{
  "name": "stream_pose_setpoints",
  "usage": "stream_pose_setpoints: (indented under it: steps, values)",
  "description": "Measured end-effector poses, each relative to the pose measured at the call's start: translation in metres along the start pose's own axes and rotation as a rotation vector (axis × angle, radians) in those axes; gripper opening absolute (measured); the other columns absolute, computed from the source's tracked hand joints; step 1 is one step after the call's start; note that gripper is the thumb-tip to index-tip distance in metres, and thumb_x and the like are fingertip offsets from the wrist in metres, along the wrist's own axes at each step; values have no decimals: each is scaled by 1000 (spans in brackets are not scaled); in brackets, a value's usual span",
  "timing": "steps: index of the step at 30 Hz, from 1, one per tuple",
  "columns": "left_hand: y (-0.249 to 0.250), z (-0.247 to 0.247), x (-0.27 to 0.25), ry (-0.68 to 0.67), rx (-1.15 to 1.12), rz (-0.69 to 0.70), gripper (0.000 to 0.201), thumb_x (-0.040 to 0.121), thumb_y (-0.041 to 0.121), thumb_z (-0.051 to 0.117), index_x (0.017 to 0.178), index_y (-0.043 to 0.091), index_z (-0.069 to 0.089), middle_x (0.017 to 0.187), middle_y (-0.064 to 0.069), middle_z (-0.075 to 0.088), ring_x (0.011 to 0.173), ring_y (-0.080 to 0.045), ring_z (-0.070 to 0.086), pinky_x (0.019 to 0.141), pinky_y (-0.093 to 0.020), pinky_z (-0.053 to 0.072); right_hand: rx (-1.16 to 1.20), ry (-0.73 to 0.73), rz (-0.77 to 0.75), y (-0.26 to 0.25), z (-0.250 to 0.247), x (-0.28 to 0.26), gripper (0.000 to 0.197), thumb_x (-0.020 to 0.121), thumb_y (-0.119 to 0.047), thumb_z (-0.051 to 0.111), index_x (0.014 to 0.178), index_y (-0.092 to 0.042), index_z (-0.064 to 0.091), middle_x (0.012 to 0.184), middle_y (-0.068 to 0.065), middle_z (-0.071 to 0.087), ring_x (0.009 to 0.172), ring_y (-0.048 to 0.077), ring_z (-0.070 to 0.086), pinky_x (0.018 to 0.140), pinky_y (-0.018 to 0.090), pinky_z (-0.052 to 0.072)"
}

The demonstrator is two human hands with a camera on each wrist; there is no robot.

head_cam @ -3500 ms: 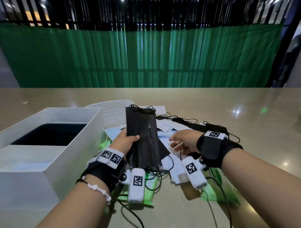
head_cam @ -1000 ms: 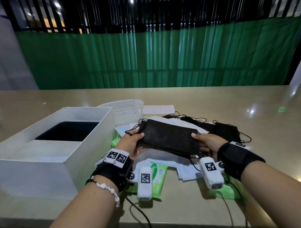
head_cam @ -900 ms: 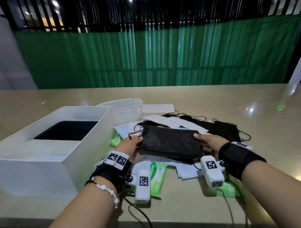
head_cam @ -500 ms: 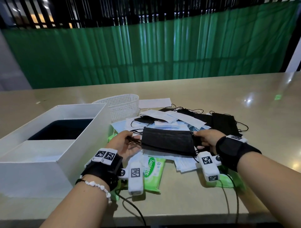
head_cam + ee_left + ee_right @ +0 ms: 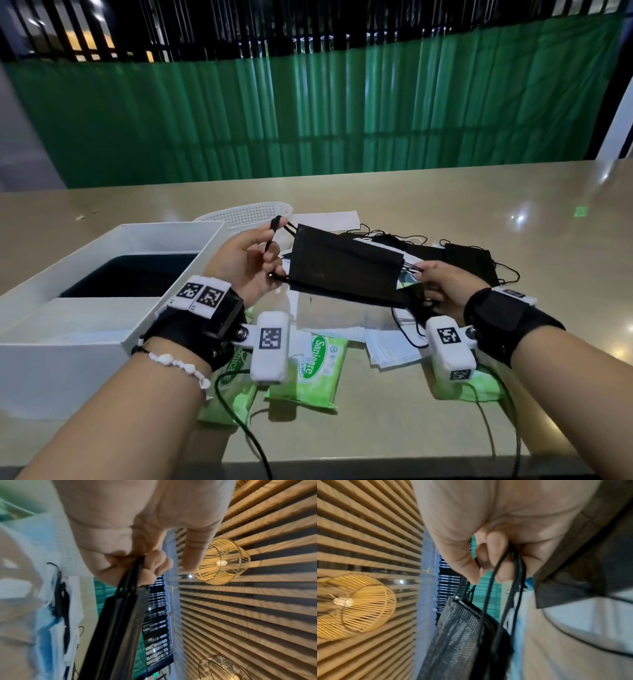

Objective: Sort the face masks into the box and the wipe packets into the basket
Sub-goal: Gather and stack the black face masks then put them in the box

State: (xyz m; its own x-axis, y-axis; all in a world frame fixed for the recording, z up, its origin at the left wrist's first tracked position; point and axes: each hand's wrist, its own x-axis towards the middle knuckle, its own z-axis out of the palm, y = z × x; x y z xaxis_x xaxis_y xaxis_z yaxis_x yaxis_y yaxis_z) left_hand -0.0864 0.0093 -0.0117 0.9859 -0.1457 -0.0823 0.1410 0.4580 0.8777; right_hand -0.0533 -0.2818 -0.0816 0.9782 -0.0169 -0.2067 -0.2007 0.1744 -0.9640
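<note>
Two hands hold one black face mask [image 5: 344, 265] stretched between them above the counter [image 5: 445, 212]. Left hand [image 5: 245, 265], fingers hooked through the ear loops at the mask's left end; right hand [image 5: 445, 286], thumb and fingers pinching the loops at its right end. Beneath the mask, a loose pile of white masks [image 5: 390, 344] and black masks [image 5: 471, 262]; nearer the wrists, green wipe packets [image 5: 317, 370] flat on the counter. White box [image 5: 113, 318], open, to the left of the pile; white perforated basket [image 5: 246, 214] just behind the box's far corner. Green curtain [image 5: 308, 116] beyond the counter.
</note>
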Motion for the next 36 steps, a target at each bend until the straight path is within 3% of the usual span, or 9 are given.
stream_pose_setpoints:
  steps: [5, 8, 11, 17, 22, 25, 28, 32, 36]
  values:
    - [38, 11, -11, 1, 192, 67, 19, 89, 22, 46, 102, 28, 59, 54, 5, 38, 42, -7, 32, 45, -15, 35, 244, -23, -162, -36, 13, -18, 27, 91, 5, 35, 88, -18, 48, 58, 2, 37, 35, 8, 35, 43, 21, 47]
    - [76, 9, -12, 93, 434, 149, 13, 92, 19, 45, 92, 26, 56, 47, 8, 38, 35, -5, 30, 42, -13, 30, 207, -93, -193, -60, 34, -30, 25, 93, 4, 38, 86, -14, 53, 54, 1, 44, 39, 7, 45, 45, 20, 51]
    - [124, -3, -14, 195, 699, 227, 21, 95, 9, 41, 89, 23, 55, 38, 10, 35, 30, -2, 27, 38, -10, 24, 82, -193, -182, -78, 68, -33, 22, 94, 3, 42, 83, -10, 55, 66, 4, 48, 44, 6, 53, 44, 16, 51]
    - [212, -61, -14, 375, 881, 156, 23, 97, 9, 35, 78, 19, 45, 35, 8, 32, 25, -5, 24, 31, -9, 22, -44, -401, -184, -96, 168, -25, 21, 94, 5, 42, 83, -4, 58, 77, 8, 53, 68, 14, 56, 53, 18, 56]
    - [243, -112, -19, 576, 1143, 45, 31, 96, -1, 29, 78, 11, 52, 45, -2, 26, 23, -9, 24, 30, -14, 25, -142, -496, -114, -90, 232, -17, 23, 95, 5, 41, 86, -3, 61, 81, 10, 58, 71, 15, 54, 59, 18, 55]
    - [244, -145, -17, 655, 1107, -4, 24, 96, 4, 42, 73, 9, 47, 35, -3, 32, 22, -13, 29, 32, -18, 29, -135, -478, -56, -82, 254, -12, 16, 93, 3, 47, 88, -3, 61, 80, 8, 59, 71, 14, 57, 69, 22, 55]
    - [233, -163, -14, 670, 1057, -42, 25, 95, 2, 41, 72, 10, 45, 32, -4, 34, 23, -14, 30, 31, -17, 29, -96, -507, 17, -73, 270, -10, 8, 94, -1, 48, 87, -2, 53, 71, 11, 48, 53, 11, 55, 61, 24, 56]
    - [221, -176, -6, 710, 913, 75, 26, 94, -4, 38, 76, 10, 49, 28, -2, 34, 20, -10, 30, 36, -19, 34, -127, -520, 40, -67, 287, -8, 19, 95, -12, 49, 77, -7, 48, 56, 7, 29, 51, 14, 43, 63, 23, 51]
    - [219, -184, 2, 745, 826, 153, 33, 98, 4, 39, 66, 10, 40, 52, -6, 29, 35, -16, 28, 49, -24, 24, -138, -488, 31, -65, 300, -4, 22, 94, -18, 53, 76, -8, 47, 63, 6, 31, 45, 12, 38, 60, 22, 50]
